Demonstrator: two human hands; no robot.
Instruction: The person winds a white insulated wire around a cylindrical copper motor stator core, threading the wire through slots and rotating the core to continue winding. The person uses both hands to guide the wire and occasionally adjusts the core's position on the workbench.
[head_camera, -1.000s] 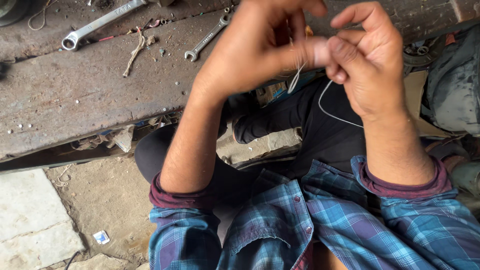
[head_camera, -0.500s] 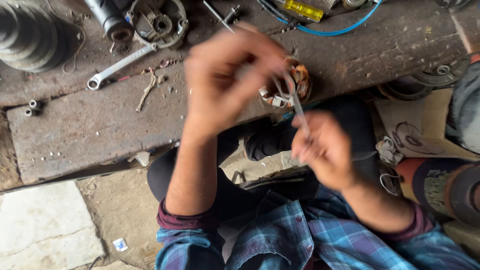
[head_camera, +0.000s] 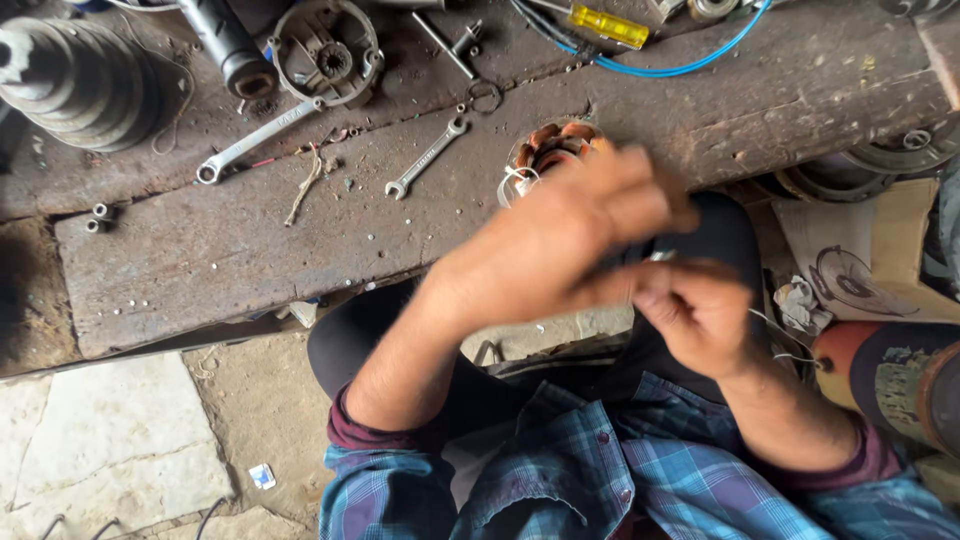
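Observation:
My left hand (head_camera: 565, 240) is blurred by motion and reaches across to the fingertips of my right hand (head_camera: 700, 315), above my lap. My right hand's fingers are pinched together on a thin white wire (head_camera: 775, 335) that trails past its wrist. The blur hides whether my left hand also grips the wire. Just behind my left hand, a round motor stator with copper windings (head_camera: 550, 145) sits at the near edge of the worn wooden bench (head_camera: 200, 260).
On the bench lie a small wrench (head_camera: 425, 158), a longer wrench (head_camera: 255, 140), a round metal housing (head_camera: 325, 50), a black ribbed rubber boot (head_camera: 75, 80), a yellow-handled screwdriver (head_camera: 610, 25) and a blue cable (head_camera: 680, 70). Cardboard and round metal parts (head_camera: 880, 160) sit to the right.
The view has tilted up, so more of the bench shows. My hands have dropped from the bench edge towards my lap, and my left hand is sweeping down onto my right.

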